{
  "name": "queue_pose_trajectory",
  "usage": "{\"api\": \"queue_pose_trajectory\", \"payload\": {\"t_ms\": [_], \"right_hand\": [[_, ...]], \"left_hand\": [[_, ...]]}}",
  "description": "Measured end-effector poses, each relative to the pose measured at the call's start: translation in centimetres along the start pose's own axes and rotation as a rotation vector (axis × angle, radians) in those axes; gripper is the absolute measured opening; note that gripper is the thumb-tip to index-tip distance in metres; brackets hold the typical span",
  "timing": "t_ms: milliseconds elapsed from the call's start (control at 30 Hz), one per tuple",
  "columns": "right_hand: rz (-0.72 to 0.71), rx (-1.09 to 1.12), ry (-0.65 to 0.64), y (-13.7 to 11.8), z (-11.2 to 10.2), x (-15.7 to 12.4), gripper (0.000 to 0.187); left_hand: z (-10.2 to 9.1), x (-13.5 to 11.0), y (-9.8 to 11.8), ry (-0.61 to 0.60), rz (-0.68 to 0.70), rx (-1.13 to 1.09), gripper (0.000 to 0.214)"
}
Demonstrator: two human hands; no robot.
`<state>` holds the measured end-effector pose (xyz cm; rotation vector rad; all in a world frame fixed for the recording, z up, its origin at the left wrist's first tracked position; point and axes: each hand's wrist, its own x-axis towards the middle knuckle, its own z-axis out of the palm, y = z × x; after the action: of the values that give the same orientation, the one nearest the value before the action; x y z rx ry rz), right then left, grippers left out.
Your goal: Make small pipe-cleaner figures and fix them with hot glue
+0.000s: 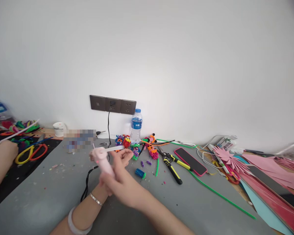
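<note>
My right hand [123, 186] is wrapped around the handle of a pale pink glue gun [104, 163], blurred by motion. A white glue stick [115, 148] juts from the gun toward the right. Behind my right hand, my left hand [125, 157] crosses over, its fingers closed at the end of that stick; part of it is hidden. Just beyond stand small pipe-cleaner figures, among them a blue and orange one [119, 143], a red one [126, 141] and a green and purple one [135, 152]. A blue pipe-cleaner roll [140, 173] lies right of my hands.
A black cord [108, 127] hangs from the wall socket [112, 104]. Nearby are a water bottle [136, 126], yellow-black pliers [172, 168], a pink-edged phone [190, 161] and a green pipe cleaner [222, 195]. At left, another person's hand [0, 161] is near scissors [31, 154].
</note>
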<state>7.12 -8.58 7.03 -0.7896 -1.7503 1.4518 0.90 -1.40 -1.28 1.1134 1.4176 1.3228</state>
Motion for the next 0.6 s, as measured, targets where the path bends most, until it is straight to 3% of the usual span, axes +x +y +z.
{"api": "queue_pose_trajectory", "payload": {"t_ms": [100, 167, 367, 467, 600], "right_hand": [[-0.03, -0.435, -0.07, -0.3, 2.6, 2.5, 0.074], [-0.032, -0.613, -0.097, 0.2, 4.6, 4.5, 0.075], [0.126, -0.841, -0.063, 2.8, 9.2, 8.5, 0.086], [0.098, -0.913, -0.112, 2.5, 9.3, 7.6, 0.077], [-0.266, -0.909, -0.261, -1.1, 5.9, 4.2, 0.059]], "left_hand": [[-0.3, 0.2, 0.6, -0.205, 0.018, -0.147, 0.026], [-0.5, 0.3, 0.9, -0.309, 0.022, -0.243, 0.029], [-0.6, 0.1, 1.5, -0.323, 0.006, -0.249, 0.034], [-0.7, 0.3, 1.4, -0.298, -0.002, -0.259, 0.035], [-0.6, 0.9, 0.9, -0.261, -0.01, -0.298, 0.037]]}}
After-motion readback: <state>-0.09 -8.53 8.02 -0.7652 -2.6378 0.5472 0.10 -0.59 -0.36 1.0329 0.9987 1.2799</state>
